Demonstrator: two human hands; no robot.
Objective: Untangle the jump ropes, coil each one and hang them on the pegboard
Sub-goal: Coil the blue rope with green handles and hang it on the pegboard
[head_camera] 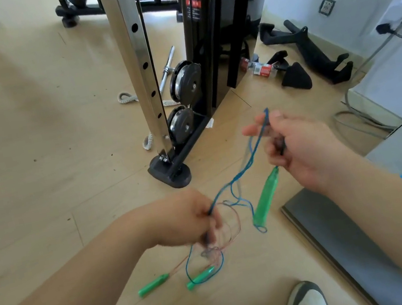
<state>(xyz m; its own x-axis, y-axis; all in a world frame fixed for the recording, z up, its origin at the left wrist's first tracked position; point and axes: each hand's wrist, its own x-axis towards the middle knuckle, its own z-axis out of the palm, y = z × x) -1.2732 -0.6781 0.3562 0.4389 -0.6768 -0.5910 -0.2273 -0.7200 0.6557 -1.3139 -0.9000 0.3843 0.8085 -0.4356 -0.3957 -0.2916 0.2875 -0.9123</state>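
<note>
The blue rope [244, 170] is pinched in the right grip [300, 145] and clenched in the left grip [187, 216], running diagonally between them. One green handle [266, 200] hangs tilted.

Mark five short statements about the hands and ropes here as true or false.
1. The left hand and the right hand both grip the blue rope. True.
2. A green handle hangs just below the right hand. True.
3. The ropes are coiled and hung up. False: they hang tangled between the hands.
4. The left hand is open and holds nothing. False: its fingers pinch the blue rope.
5. Weight plates sit on the machine beyond the hands. True.
</note>
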